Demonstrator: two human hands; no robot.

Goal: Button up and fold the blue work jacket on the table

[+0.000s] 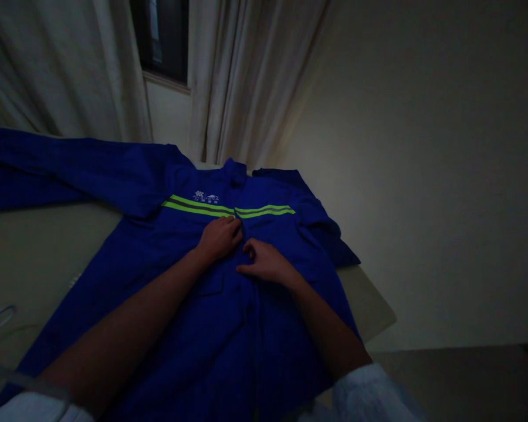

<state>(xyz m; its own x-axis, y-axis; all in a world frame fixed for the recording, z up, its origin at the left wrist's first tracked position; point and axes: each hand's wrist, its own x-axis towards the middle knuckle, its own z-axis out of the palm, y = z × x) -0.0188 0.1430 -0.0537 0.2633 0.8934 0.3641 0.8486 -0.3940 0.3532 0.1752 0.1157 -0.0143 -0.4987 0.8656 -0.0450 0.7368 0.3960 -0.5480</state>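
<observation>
- Jacket (231, 316): blue, long-sleeved, spread beneath both hands; yellow-green chest stripes (202, 206) just beyond them.
- Left hand (222, 237): fingers bent at front opening (249, 310); grip cannot be told.
- Right hand (267, 262): alongside, half-curled, thumb and fingers apart.

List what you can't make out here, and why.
All in the head view:
- Left hand: its own back hides the grip, so I can't tell whether it pinches the jacket.
- Chest lettering: too small and dim to read.
- Long sleeve toward picture left: its end is cut off by that edge.
- Pale loop: also cut off there; the rest is unseen.
- Jacket bottom: partly cut off by the lower edge.
</observation>
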